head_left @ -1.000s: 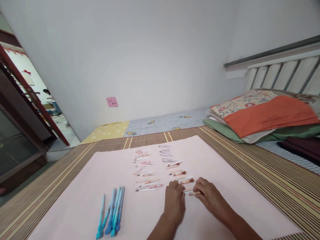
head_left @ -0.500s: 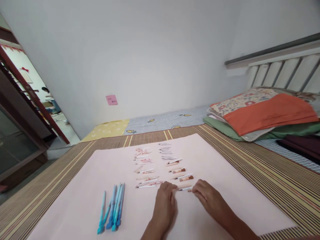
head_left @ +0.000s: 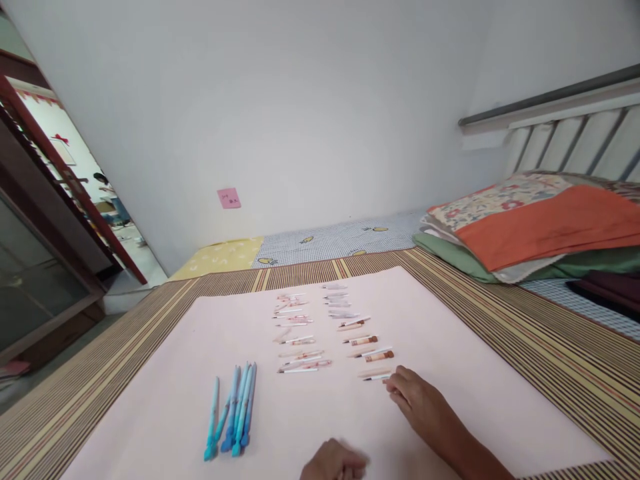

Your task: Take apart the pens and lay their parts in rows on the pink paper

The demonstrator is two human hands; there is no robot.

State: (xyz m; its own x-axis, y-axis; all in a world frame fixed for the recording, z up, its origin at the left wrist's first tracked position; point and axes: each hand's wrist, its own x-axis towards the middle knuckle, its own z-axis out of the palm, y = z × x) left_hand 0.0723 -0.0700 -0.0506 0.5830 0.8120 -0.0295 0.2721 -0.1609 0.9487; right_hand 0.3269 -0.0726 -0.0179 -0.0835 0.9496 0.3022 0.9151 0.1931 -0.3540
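Observation:
My right hand point(head_left: 413, 395) is closed at the lower end of the right column, its fingertips pinching a small brownish pen piece point(head_left: 385, 381), mostly covered by the fingers. Just beyond them lie a white pen refill point(head_left: 374, 378) with a dark tip and a pale, slim pen part point(head_left: 375, 373). Closer to me, partly cut off by the bottom edge, my left hand point(head_left: 334, 461) has curled fingers; whatever they hold, if anything, is hidden. Brown-capped pen parts point(head_left: 379, 357) with refills lie farther up that column.
Left of that column runs another of pinkish pen parts point(head_left: 305, 364) and refills. Several blue pens point(head_left: 240, 407) lie at the left on the pale pink sheet point(head_left: 165, 373). A striped mat point(head_left: 500, 333) surrounds it. Folded cloths point(head_left: 540, 213) are piled at the right; a person shows through the doorway.
My left hand has drawn back toward me, away from the pen parts. My right hand stays by the lowest set. The view has shifted slightly.

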